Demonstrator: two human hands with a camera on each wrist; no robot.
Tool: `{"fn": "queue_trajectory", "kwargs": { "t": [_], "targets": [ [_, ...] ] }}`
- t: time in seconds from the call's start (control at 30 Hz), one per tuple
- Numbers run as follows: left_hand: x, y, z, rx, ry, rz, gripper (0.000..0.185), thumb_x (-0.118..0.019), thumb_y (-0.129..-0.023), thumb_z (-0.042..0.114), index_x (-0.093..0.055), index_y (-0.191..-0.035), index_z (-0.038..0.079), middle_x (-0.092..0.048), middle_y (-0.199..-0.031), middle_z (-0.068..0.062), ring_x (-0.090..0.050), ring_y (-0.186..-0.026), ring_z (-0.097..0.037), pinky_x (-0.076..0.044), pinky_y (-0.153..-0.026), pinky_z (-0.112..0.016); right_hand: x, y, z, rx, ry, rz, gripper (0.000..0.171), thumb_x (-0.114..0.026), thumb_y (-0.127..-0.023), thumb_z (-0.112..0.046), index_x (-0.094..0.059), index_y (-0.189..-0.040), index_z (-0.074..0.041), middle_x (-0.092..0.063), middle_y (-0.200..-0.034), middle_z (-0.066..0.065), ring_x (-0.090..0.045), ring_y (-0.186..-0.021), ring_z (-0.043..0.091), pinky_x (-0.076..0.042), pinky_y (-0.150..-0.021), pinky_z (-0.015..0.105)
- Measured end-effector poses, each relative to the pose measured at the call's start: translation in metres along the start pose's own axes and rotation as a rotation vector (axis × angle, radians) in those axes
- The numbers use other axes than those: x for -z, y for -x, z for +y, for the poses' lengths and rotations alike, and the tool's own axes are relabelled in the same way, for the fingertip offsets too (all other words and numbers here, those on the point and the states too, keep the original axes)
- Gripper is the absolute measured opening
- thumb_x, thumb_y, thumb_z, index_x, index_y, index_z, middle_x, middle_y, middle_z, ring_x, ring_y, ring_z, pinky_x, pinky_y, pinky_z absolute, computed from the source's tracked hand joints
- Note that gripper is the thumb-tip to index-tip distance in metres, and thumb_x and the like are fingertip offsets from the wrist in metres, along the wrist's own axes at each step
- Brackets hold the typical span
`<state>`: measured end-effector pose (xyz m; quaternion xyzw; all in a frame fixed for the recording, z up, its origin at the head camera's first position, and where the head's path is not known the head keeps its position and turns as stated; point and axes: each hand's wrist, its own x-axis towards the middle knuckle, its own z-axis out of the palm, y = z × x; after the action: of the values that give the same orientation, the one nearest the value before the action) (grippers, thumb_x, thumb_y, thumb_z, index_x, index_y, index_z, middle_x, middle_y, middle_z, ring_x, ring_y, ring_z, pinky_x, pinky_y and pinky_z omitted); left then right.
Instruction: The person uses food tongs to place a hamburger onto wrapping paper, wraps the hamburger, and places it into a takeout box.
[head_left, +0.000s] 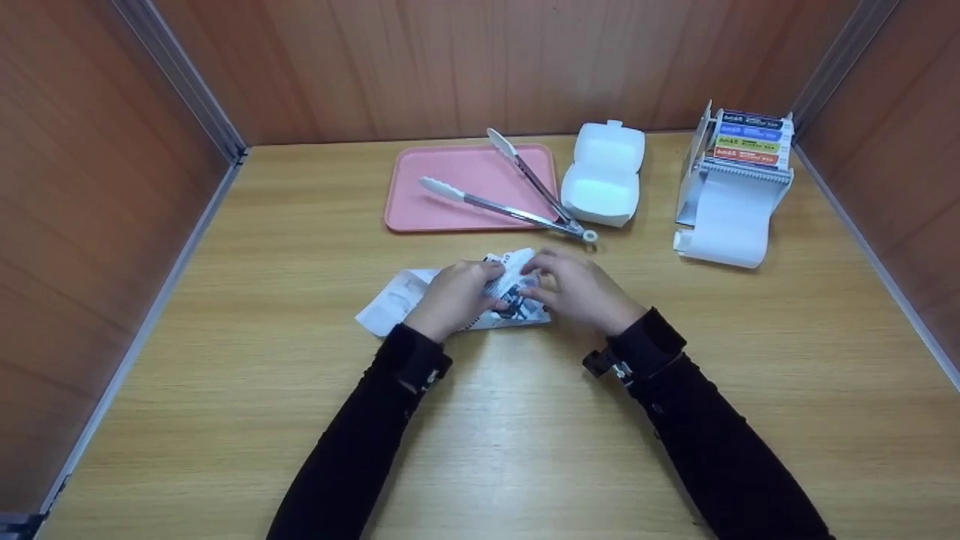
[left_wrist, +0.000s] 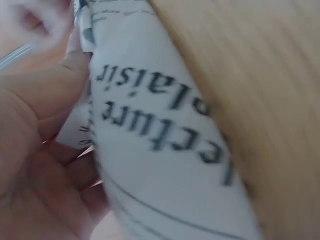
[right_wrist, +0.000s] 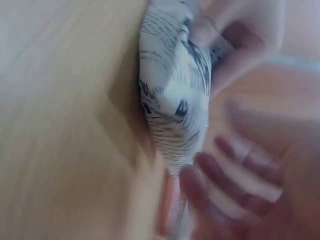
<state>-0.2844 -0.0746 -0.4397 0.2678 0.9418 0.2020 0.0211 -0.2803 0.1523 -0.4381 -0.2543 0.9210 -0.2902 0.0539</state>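
Wooden table [head_left: 525, 450], wood-panelled walls [head_left: 450, 67], perhaps aluminium edging [head_left: 187, 82].

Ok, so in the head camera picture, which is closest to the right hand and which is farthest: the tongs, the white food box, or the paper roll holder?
Counting from the right hand:
1. Tongs, just beyond the hands; the hinge end is closest, lying off the pink tray.
2. White food box, farther back, a little to the right.
3. Paper roll holder, farthest, at the back right.
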Motion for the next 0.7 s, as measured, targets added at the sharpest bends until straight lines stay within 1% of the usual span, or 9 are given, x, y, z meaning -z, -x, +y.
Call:
{"fn": "queue_trajectory", "kwargs": {
  "t": [0.03, 0.07, 0.13, 0.27, 0.4, 0.47, 0.53, 0.63, 0.7],
  "targets": [
    [-0.001, -0.001, 0.000, -0.013, 0.009, 0.010, 0.052, -0.086, -0.090, 0.028, -0.072, -0.136, 0.008, -0.068, -0.142, -0.013, -0.066, -0.131, -0.034, -0.051, -0.113, -0.045, -0.002, 0.000, -0.004, 0.063, 0.064, 0.018, 0.038, -0.074, -0.103, -0.028, -0.072, -0.135, -0.007, -0.070, -0.134, 0.010, -0.065, -0.124, 0.029, -0.052, -0.107, 0.048],
    [-0.002, -0.002, -0.001, -0.020, 0.021, 0.015, 0.054, -0.085, -0.091, 0.029, -0.070, -0.139, 0.008, -0.067, -0.145, -0.013, -0.064, -0.134, -0.033, -0.049, -0.115, -0.044, -0.005, 0.000, -0.007, 0.116, 0.110, 0.020, 0.045, -0.072, -0.104, -0.026, -0.066, -0.144, -0.006, -0.065, -0.145, 0.014, -0.060, -0.135, 0.034, -0.047, -0.114, 0.053],
    [-0.003, -0.002, -0.004, -0.027, 0.034, 0.010, 0.057, -0.082, -0.094, 0.031, -0.067, -0.144, 0.008, -0.064, -0.148, -0.013, -0.060, -0.138, -0.032, -0.046, -0.118, -0.044, -0.010, 0.000, -0.011, 0.184, 0.173, 0.008, 0.052, -0.070, -0.105, -0.023, -0.057, -0.152, -0.004, -0.055, -0.157, 0.018, -0.050, -0.146, 0.038, -0.039, -0.121, 0.058],
    [0.006, 0.002, -0.013, 0.000, 0.040, -0.019, 0.052, -0.076, -0.100, 0.030, -0.065, -0.145, 0.008, -0.061, -0.152, -0.010, -0.052, -0.146, -0.034, -0.039, -0.123, -0.048, -0.017, -0.001, -0.014, 0.198, 0.225, 0.031, 0.053, -0.074, -0.102, -0.021, -0.058, -0.150, -0.003, -0.055, -0.155, 0.018, -0.049, -0.147, 0.039, -0.040, -0.120, 0.060],
    [0.016, 0.010, -0.023, 0.025, 0.041, -0.010, 0.038, -0.075, -0.101, 0.023, -0.072, -0.137, 0.010, -0.065, -0.147, -0.006, -0.050, -0.147, -0.037, -0.035, -0.125, -0.054, -0.020, -0.002, -0.016, 0.185, 0.221, 0.037, 0.053, -0.075, -0.102, -0.022, -0.060, -0.151, -0.011, -0.057, -0.155, 0.016, -0.050, -0.146, 0.040, -0.042, -0.117, 0.062],
    [0.017, 0.014, -0.026, 0.034, 0.060, 0.020, 0.032, -0.075, -0.101, 0.020, -0.075, -0.132, 0.010, -0.068, -0.144, -0.006, -0.053, -0.144, -0.037, -0.036, -0.124, -0.054, -0.022, -0.002, -0.017, 0.183, 0.225, 0.034, 0.051, -0.073, -0.103, -0.024, -0.060, -0.152, -0.016, -0.057, -0.155, 0.016, -0.051, -0.146, 0.040, -0.044, -0.115, 0.062],
    [0.017, 0.016, -0.027, 0.067, 0.113, 0.074, 0.027, -0.076, -0.101, 0.017, -0.078, -0.127, 0.009, -0.072, -0.138, -0.008, -0.060, -0.137, -0.035, -0.041, -0.120, -0.052, -0.023, -0.003, -0.019, 0.179, 0.237, 0.034, 0.050, -0.072, -0.104, -0.025, -0.061, -0.153, -0.021, -0.057, -0.156, 0.016, -0.051, -0.145, 0.040, -0.046, -0.112, 0.061],
    [0.015, 0.017, -0.027, 0.149, 0.192, 0.162, 0.021, -0.077, -0.098, 0.011, -0.082, -0.119, 0.009, -0.076, -0.129, -0.010, -0.066, -0.126, -0.033, -0.048, -0.113, -0.049, -0.024, -0.003, -0.020, 0.170, 0.253, 0.039, 0.048, -0.072, -0.104, -0.025, -0.063, -0.151, -0.024, -0.056, -0.156, 0.016, -0.052, -0.144, 0.037, -0.048, -0.109, 0.059],
    [0.014, 0.017, -0.027, 0.226, 0.220, 0.196, 0.024, -0.077, -0.096, 0.007, -0.082, -0.119, 0.010, -0.075, -0.128, -0.010, -0.065, -0.125, -0.033, -0.048, -0.112, -0.048, -0.024, -0.003, -0.020, 0.166, 0.254, 0.038, 0.047, -0.073, -0.104, -0.025, -0.064, -0.150, -0.025, -0.055, -0.157, 0.015, -0.051, -0.145, 0.036, -0.048, -0.109, 0.059]
  ]
}}
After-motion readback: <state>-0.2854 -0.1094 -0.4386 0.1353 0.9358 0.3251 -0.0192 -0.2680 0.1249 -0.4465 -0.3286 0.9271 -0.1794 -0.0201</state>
